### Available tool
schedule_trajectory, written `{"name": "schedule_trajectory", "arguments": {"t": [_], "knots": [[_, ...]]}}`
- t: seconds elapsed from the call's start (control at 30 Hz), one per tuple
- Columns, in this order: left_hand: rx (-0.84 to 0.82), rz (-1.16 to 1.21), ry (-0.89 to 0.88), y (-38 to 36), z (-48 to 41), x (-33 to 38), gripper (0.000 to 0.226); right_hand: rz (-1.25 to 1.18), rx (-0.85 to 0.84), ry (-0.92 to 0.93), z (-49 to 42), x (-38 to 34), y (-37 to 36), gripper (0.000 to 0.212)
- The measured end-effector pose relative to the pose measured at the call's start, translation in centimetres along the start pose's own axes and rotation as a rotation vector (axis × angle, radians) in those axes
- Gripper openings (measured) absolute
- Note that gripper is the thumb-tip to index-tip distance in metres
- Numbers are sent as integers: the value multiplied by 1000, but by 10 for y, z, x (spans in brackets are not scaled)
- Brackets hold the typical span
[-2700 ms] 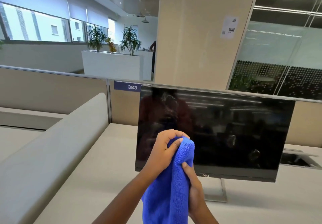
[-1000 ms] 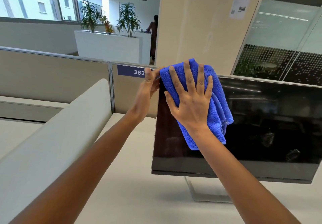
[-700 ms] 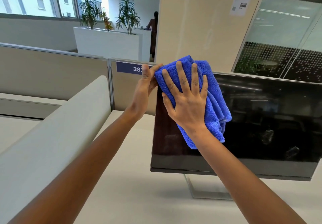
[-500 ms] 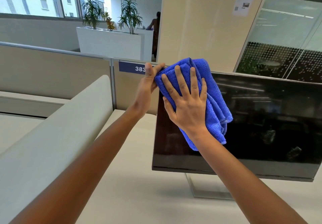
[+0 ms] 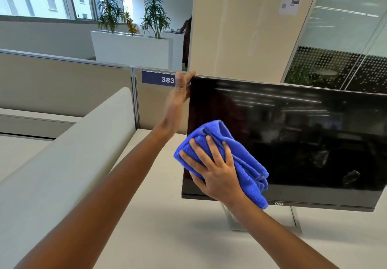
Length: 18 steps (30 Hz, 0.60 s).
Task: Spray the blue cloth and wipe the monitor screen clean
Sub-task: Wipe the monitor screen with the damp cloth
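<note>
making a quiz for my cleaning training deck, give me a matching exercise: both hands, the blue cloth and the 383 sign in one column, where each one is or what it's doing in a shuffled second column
Column one
1. left hand
2. right hand
3. blue cloth
4. 383 sign

Column two
A. pressed flat on the cloth, fingers spread
B. grips the monitor at its top left corner
C. on the partition, left of the monitor
D. bunched against the lower left of the screen

Pairs: 1-B, 2-A, 3-D, 4-C
</note>
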<state>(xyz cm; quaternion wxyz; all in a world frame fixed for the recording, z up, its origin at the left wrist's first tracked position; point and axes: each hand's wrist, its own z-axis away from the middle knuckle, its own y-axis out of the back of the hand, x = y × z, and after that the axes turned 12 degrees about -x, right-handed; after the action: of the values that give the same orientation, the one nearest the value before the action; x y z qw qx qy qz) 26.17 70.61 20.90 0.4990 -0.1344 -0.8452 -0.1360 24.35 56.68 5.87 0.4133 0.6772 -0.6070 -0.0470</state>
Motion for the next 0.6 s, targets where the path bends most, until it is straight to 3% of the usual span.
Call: {"name": "schedule_trajectory", "arguments": {"t": [0.03, 0.1, 0.2, 0.27, 0.43, 0.6], "knots": [[10, -16, 9, 0, 1, 0, 62, 9, -20, 20, 7, -2, -2, 51], [-3, -46, 12, -1, 3, -3, 62, 37, -55, 65, 17, -5, -4, 52], [-54, -48, -27, -3, 6, 2, 118, 76, -54, 121, 22, 0, -3, 53], [-61, -32, -47, -4, 7, 0, 135, 90, -16, 148, 17, 7, 1, 49], [-77, 24, -20, -4, 18, -11, 134, 92, 145, 141, -12, 34, 22, 40], [-110, 22, -15, -4, 30, -21, 124, 187, 279, -84, -68, 73, 60, 38]]}}
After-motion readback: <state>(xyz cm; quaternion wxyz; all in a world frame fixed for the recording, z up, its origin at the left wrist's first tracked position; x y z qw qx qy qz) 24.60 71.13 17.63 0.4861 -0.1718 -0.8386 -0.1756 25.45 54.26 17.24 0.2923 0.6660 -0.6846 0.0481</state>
